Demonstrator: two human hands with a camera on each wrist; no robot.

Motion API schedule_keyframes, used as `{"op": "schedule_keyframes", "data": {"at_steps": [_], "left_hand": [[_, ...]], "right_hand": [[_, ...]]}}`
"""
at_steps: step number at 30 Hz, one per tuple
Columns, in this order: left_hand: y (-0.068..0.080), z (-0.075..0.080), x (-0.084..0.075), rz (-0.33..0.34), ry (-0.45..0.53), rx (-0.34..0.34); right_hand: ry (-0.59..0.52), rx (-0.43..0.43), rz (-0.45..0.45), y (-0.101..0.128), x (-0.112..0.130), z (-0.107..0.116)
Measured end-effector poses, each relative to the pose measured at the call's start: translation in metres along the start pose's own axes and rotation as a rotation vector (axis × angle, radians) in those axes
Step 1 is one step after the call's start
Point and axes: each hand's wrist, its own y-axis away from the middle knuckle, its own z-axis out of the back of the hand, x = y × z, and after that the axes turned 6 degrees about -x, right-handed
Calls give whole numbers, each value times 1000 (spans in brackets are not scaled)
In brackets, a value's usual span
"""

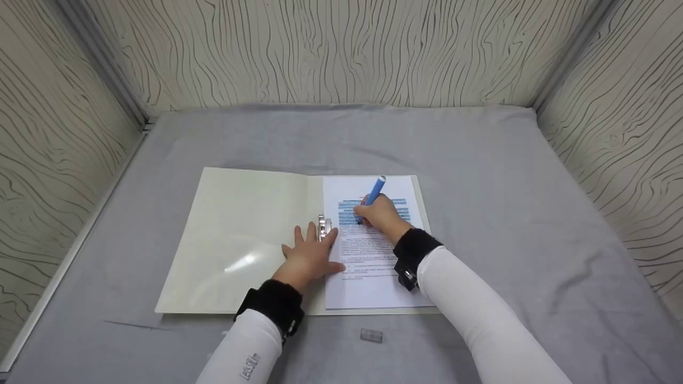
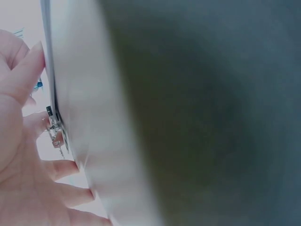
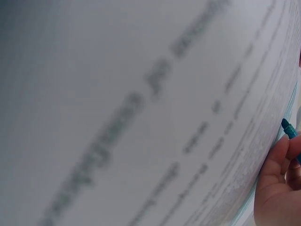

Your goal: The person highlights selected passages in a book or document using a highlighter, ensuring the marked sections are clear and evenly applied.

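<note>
A blue highlighter marker [image 1: 376, 190] is held in my right hand [image 1: 382, 214], its tip low over the printed page [image 1: 368, 296]. Blue bands cover the upper lines of text; the lower lines are plain black. In the right wrist view the marker's dark tip [image 3: 285, 123] shows beyond the fingertips, close to the paper. My left hand [image 1: 310, 257] lies spread beside the metal clip [image 1: 322, 226], with its thumb on the page's left edge and other fingers on the open folder [image 1: 235, 229]. The left wrist view shows those fingers [image 2: 70, 194] stretched apart.
A small grey, see-through block [image 1: 371, 335] lies on the grey cloth [image 1: 480, 160] in front of the folder. A thin dark strip or crease [image 1: 133, 324] is at the front left. Patterned panels [image 1: 331, 53] stand at the back and sides.
</note>
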Motion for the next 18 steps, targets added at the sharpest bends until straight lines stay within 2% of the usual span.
{"op": "schedule_keyframes", "data": {"at_steps": [12, 18], "left_hand": [[-1, -2, 0, 5, -46, 1], [-1, -1, -1, 8, -43, 3]], "right_hand": [[44, 6, -29, 2, 1, 5], [8, -3, -39, 3, 0, 6]]}}
